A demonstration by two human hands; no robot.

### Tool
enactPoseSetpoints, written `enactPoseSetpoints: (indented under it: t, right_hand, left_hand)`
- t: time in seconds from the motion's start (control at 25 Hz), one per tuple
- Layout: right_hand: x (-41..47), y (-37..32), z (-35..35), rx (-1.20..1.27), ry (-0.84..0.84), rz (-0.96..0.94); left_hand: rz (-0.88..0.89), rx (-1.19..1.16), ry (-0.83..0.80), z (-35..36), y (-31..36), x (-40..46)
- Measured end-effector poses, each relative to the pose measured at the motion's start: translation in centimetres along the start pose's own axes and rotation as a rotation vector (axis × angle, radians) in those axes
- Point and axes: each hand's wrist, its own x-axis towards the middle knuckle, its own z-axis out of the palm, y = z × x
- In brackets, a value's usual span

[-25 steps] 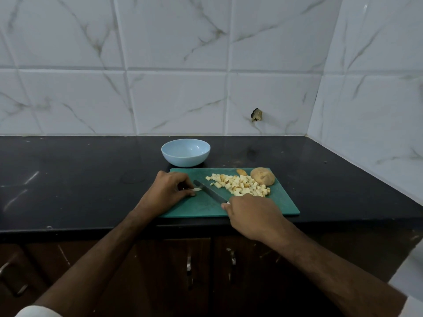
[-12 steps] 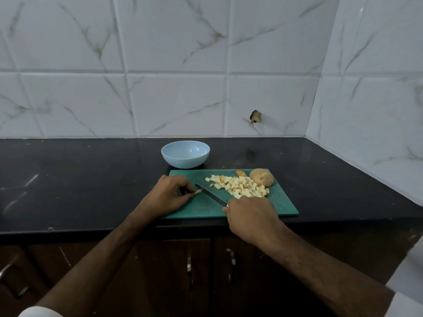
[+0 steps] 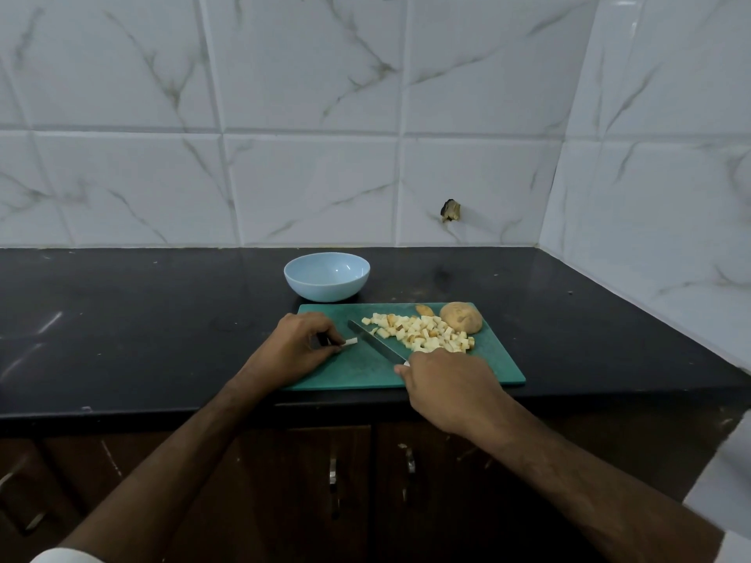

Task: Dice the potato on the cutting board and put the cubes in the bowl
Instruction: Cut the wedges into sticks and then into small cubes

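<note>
A green cutting board (image 3: pixel 500 367) lies at the counter's front edge. A pile of pale potato cubes (image 3: pixel 422 333) sits on its far middle, with an uncut potato piece (image 3: pixel 461 316) and a small peel scrap (image 3: pixel 423 309) behind. My left hand (image 3: pixel 296 345) pinches a short potato strip (image 3: pixel 351 341) against the board's left part. My right hand (image 3: pixel 447 384) grips the handle of a knife (image 3: pixel 376 345); the blade points far-left, just right of the strip. A light blue bowl (image 3: pixel 327 276) stands behind the board, with nothing visible inside.
The black counter (image 3: pixel 142 319) runs left and right under white marble tiles. The side wall (image 3: pixel 650 197) closes in on the right. Brown cabinet doors with metal handles (image 3: pixel 333 477) are below the counter edge.
The knife blade has shifted slightly right, away from the strip. Left hand still pinches the strip, which now shows as a shorter stub. The view has tilted a little.
</note>
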Motion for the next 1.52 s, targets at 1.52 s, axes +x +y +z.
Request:
enactPoseSetpoints:
  t: [1.52]
  right_hand:
    - [-0.3,7.9,-0.7,-0.187,0.144,-0.15]
  left_hand:
    - [-0.146,-0.013,-0.155,0.9,-1.0,1.4]
